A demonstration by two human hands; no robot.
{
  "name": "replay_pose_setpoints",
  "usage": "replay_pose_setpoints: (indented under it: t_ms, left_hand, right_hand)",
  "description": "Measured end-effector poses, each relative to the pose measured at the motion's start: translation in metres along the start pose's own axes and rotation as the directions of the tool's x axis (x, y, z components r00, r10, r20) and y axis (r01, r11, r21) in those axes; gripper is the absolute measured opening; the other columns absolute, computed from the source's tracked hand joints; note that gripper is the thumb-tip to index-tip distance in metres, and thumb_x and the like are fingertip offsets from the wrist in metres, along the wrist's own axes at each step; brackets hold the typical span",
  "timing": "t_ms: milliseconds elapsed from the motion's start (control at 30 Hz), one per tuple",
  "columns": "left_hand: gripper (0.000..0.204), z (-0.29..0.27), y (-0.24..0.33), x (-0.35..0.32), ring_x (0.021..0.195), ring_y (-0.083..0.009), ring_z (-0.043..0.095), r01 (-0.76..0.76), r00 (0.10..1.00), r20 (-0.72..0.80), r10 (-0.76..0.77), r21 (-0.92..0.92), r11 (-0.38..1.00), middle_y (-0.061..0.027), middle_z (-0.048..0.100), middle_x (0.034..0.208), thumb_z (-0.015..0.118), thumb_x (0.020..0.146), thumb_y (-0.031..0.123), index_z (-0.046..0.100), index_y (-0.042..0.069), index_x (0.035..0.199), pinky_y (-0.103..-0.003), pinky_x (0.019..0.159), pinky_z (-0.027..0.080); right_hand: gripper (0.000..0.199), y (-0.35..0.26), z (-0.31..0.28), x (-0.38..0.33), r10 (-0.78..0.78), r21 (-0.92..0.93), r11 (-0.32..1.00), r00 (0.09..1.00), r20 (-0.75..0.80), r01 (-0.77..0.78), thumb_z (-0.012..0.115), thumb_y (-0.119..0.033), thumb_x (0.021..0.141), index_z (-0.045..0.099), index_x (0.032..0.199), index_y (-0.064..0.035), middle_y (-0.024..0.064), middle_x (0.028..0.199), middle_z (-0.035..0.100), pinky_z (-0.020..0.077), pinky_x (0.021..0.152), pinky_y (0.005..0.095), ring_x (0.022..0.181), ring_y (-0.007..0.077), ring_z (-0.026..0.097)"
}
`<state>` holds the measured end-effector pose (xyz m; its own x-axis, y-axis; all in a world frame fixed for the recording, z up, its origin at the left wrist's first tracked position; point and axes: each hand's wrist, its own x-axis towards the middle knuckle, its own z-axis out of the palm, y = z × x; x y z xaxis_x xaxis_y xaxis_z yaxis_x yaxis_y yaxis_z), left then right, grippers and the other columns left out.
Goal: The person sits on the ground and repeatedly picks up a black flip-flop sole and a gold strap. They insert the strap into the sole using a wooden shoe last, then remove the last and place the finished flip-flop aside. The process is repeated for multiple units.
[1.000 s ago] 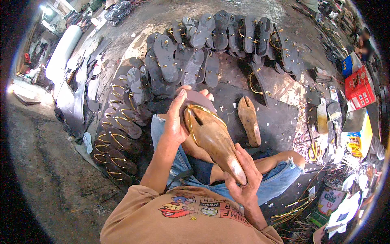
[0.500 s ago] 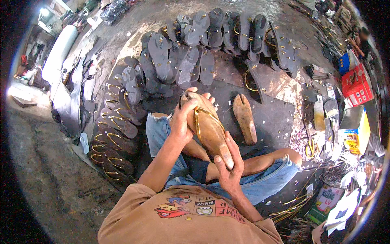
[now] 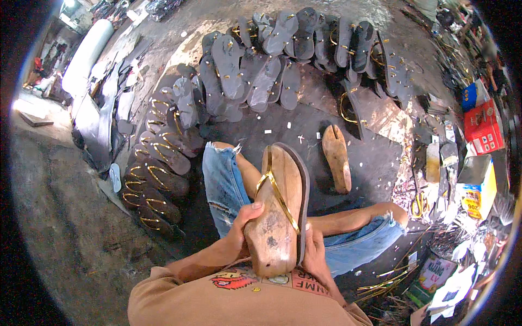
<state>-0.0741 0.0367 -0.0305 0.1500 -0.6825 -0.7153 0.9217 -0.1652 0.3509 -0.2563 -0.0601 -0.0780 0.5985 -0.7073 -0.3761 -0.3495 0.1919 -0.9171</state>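
Gripping the heel end of a wooden shoe last (image 3: 274, 212), the left hand (image 3: 242, 231) has its grip closed on one side and the right hand (image 3: 314, 251) closed on the other. A dark sandal sole (image 3: 302, 190) with gold straps (image 3: 278, 190) is fitted on it, toe pointing away. Beyond the grip, a second wooden last (image 3: 337, 157) lies on the floor (image 3: 375, 157).

Two wooden lasts (image 3: 274, 217), two hands (image 3: 242, 228), one red box (image 3: 481, 127).

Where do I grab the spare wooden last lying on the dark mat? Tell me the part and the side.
Take the wooden last across its narrower middle, coming from above. It lies flat and alone on the mat, long sides bare, so fingers can likely close over both.
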Motion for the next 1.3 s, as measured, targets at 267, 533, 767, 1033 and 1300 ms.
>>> replay_pose_setpoints:
  t_ms: [267,533,767,1033,1300]
  left_hand:
    - [0.078,-0.034,-0.023,-0.010,0.111,-0.0313,0.071,0.037,0.981,0.193,0.023,-0.304,0.952,-0.0194,0.070,0.128,0.063,0.092,0.058,0.056,-0.001,0.143,-0.047,0.101,0.056]
    - [0.096,0.003,0.004,-0.027,0.129,-0.0286,0.056,-0.027,0.901,0.434,0.030,-0.013,1.000,-0.0160,0.054,0.144,0.077,0.082,0.045,0.035,0.000,0.155,-0.045,0.112,0.043]
    - [0.112,0.046,0.015,-0.004,0.143,-0.0264,0.045,-0.404,0.902,0.361,0.238,0.510,0.759,-0.0140,0.045,0.155,0.085,0.079,0.035,0.021,0.001,0.165,-0.042,0.120,0.036]
    - [0.074,0.055,0.005,0.054,0.126,-0.0205,0.056,-0.509,0.845,0.176,0.504,0.550,0.662,-0.0128,0.056,0.137,0.074,0.099,0.032,0.036,-0.001,0.153,-0.034,0.104,0.049]
    - [0.042,0.021,0.034,0.037,0.078,-0.0146,0.064,-0.454,0.835,0.364,0.414,0.880,0.142,-0.0046,0.068,0.088,0.051,0.114,0.036,0.067,-0.001,0.105,-0.031,0.070,0.052]
  right_hand:
    - [0.043,-0.023,-0.027,-0.014,0.275,0.355,0.817,0.848,0.453,-0.454,0.059,-0.041,0.110,0.067,0.085,-0.0074,-0.0029,0.069,0.057,0.0362,0.052,0.0273,0.060,0.0067,0.048]
    - [0.034,0.027,-0.031,-0.018,0.312,0.429,0.469,0.599,0.737,-0.772,0.069,-0.042,0.102,0.064,0.104,-0.0077,0.0010,0.076,0.058,0.0404,0.054,0.0279,0.062,0.0114,0.051]
    - [0.052,0.074,-0.001,0.015,0.359,0.492,0.751,0.898,0.254,-0.440,0.070,-0.038,0.103,0.059,0.136,-0.0004,0.0123,0.114,0.070,0.0577,0.081,0.0318,0.100,0.0192,0.069]
    - [0.121,-0.059,-0.002,0.025,-0.330,0.124,0.939,0.941,0.067,0.321,0.093,-0.015,0.080,0.010,0.167,-0.0056,0.0222,0.154,0.046,0.0427,0.116,0.0463,0.142,0.0331,0.050]
    - [0.114,-0.024,-0.038,0.032,-0.088,0.619,0.748,0.889,0.450,-0.240,0.085,0.000,0.078,0.015,0.168,-0.0078,0.0155,0.158,0.045,0.0387,0.121,0.0460,0.150,0.0303,0.042]
